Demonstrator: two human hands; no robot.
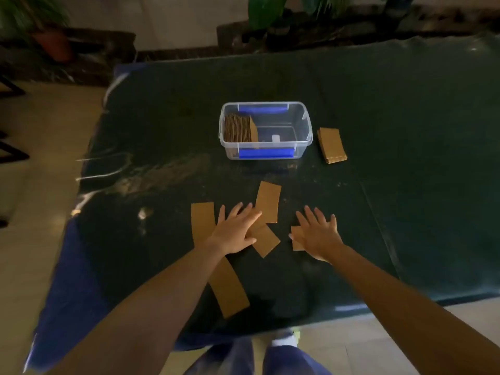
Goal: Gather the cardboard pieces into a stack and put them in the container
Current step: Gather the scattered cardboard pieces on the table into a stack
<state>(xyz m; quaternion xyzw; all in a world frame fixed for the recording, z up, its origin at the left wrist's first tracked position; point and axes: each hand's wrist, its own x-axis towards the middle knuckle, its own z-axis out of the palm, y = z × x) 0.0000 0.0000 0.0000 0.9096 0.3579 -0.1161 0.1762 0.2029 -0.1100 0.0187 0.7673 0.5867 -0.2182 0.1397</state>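
Note:
Several brown cardboard pieces lie loose on the dark table. My left hand (234, 230) rests flat with fingers spread, between a piece at the left (201, 220) and a tilted piece (267, 202), its palm touching a third piece (266, 241). My right hand (318, 234) lies flat, fingers apart, over a small piece (296, 236) that it mostly hides. A long piece (230, 288) sits partly under my left forearm. A clear plastic container (305, 125) with blue handles stands further back, holding a stack of cardboard (239, 128) at its left end. A small stack (331, 144) lies to the container's right.
The table (162, 131) is covered by a dark glossy sheet; its left edge and near edge drop to a tiled floor. Potted plants (51, 36) stand beyond the far edge. My legs and shoes (284, 345) show below the near edge.

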